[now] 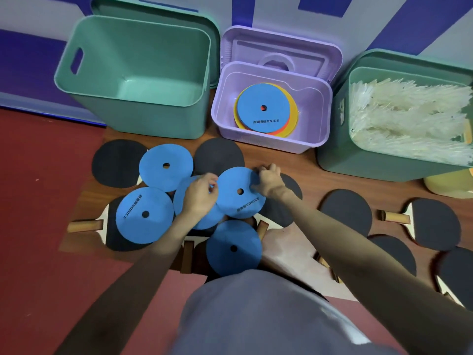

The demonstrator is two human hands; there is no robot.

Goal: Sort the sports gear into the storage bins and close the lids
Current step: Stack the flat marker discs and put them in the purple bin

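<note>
Right now what matters is how the blue disc (239, 192) sits between my two hands, just above the centre of the frame: my left hand (202, 194) pinches its left edge and my right hand (267, 179) pinches its upper right edge, so the disc spans the gap between them. Being round, it has no long axis to speak of; its printed lettering runs along the lower right rim. It lies on top of another blue disc (204, 221) and the dark table tennis paddles (345, 211) spread over the floor. The purple bin (271, 143) stands directly above it in the frame, lid tipped back behind, with a stack of discs (265, 108) already lying flat inside. I judge the coming move to be a lift up-frame into that bin, and the right hand is the nearer of the two to it. Both forearms reach in from the bottom of the frame, converging, fingers curled at the disc's rim. The empty green bin (133, 73) is at upper left; the green bin at right (378, 160) holds white feathery gear.
</note>
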